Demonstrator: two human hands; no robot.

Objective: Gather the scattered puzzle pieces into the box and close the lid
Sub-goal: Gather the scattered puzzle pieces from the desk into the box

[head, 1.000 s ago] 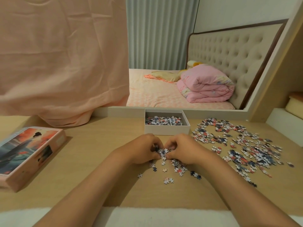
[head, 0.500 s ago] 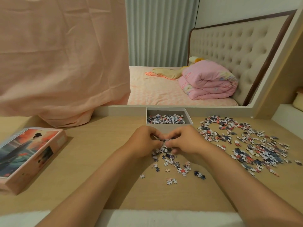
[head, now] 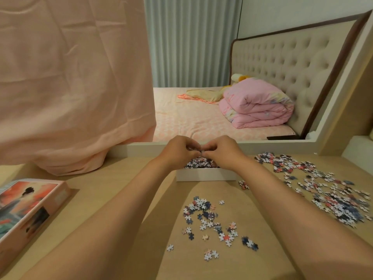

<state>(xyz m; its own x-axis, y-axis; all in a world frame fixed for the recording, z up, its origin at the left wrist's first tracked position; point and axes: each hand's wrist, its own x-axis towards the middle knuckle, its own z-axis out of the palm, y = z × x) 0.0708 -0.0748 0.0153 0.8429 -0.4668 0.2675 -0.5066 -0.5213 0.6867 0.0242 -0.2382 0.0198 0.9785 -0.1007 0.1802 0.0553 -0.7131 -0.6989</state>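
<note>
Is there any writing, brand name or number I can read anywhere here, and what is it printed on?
No text can be read anywhere in this view.
On the box lid: a painted figure against orange, no legible words.
On the dark patch on the lid's side: too blurred to tell whether it holds print.
On the puzzle pieces and the white box: no lettering visible.

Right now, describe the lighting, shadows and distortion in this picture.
Head view: warm, dim light, no glare; the forearms throw a soft shadow on the table over the near puzzle pieces; wide-angle distortion bows the headboard; the large pile looks slightly smeared.
</note>
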